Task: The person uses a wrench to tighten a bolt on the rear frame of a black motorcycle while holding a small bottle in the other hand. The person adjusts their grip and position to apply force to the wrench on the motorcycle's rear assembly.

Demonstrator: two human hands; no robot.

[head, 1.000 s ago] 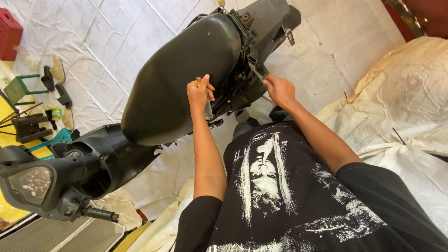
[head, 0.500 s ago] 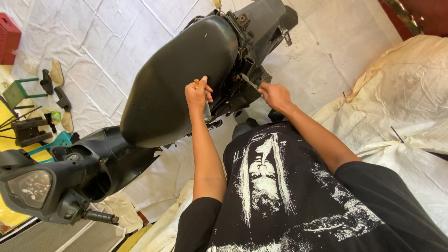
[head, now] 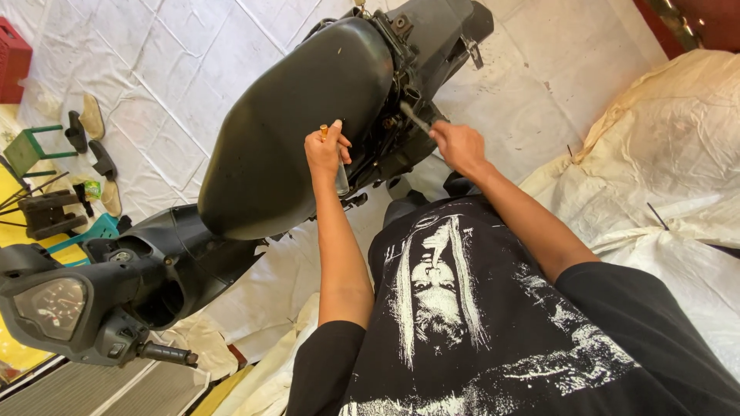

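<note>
**Scooter tail section, both hands at the frame**

Since the earlier frames, the right hand (head: 456, 145) has slid a little outward along the exposed frame, and its tool now points up and left into the bodywork; the left hand has barely shifted on the seat edge.

Right hand: fingers clenched around a slim metal tool (head: 415, 117). Tool tip lies against the black frame parts (head: 401, 65) just behind the seat. Whether the tip is seated on a fastener cannot be told; that spot is dark and cluttered.

Left hand (head: 327, 150): closed, resting on the right edge of the black seat (head: 297, 115). A small orange-tipped piece (head: 324, 131) sticks up between its fingers, and a pale grey cylindrical object (head: 341, 179) pokes out below the palm. Fingers grasp both, as far as the view shows.

Scooter stands on white sheeting (head: 166, 58), seat raised toward the onlooker, tail at top of view. Speedometer cluster (head: 54, 306) and handlebar grip (head: 166, 353) sit at lower left, well apart from the hands.

Person wears a black printed T-shirt (head: 470, 323).

Surroundings: cream tarpaulin (head: 678, 146) bunched to the right; green stool (head: 27, 148), teal stool (head: 91, 229), sandals (head: 92, 117) and a red crate (head: 14, 62) off to the left.
</note>
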